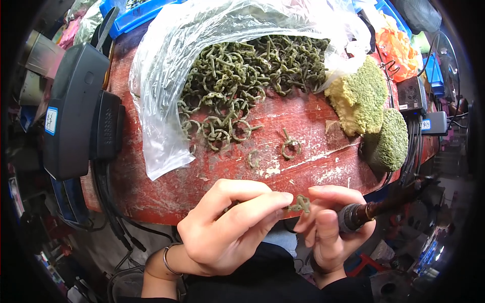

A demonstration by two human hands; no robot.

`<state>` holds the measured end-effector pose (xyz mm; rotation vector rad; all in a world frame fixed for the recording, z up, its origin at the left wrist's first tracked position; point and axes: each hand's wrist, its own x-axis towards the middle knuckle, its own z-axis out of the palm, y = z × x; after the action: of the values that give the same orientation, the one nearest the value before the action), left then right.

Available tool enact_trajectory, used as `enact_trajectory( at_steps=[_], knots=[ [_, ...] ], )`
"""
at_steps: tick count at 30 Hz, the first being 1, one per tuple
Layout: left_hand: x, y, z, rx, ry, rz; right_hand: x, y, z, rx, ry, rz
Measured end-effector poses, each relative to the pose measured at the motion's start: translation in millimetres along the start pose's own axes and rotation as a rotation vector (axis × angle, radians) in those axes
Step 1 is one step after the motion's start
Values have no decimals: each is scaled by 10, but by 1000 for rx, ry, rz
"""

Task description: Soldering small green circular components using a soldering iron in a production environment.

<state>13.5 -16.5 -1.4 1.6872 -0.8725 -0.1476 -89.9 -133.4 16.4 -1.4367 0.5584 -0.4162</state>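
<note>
- There it was, the small green piece [302, 204], pinched at the fingertips of the left hand [227, 224], its free end poking out toward the right hand [333, 232].
- Over on the right, fingers were curled round a dark tool [361, 213], thumb and forefinger just beside the piece; whether they touched it, I couldn't tell from my end.
- Light and stiff, I judged, grainy enough not to slip, but its thin parts looked snappable.
- Best hold, I reckoned: gently, at the thickest part.
- Piece and grip sat by the near edge of the red table [161, 194], well short of the pile [237, 76].
</note>
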Motion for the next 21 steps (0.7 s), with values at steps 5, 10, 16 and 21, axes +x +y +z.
enact_trajectory(
  at_steps=[5, 10, 16, 21],
  knots=[
    [-50, -90, 12, 65, 26, -30, -25, 212, -175, -284, -6, 20],
    [-61, -141, 20, 147, 75, -72, -135, 319, -268, -406, 40, -100],
    [-57, -189, 38, 175, 92, -36, -226, 358, -382, -629, 6, -162],
    [-49, -173, 30, 199, 77, -48, -173, 331, -379, -819, -56, -324]
  ],
)
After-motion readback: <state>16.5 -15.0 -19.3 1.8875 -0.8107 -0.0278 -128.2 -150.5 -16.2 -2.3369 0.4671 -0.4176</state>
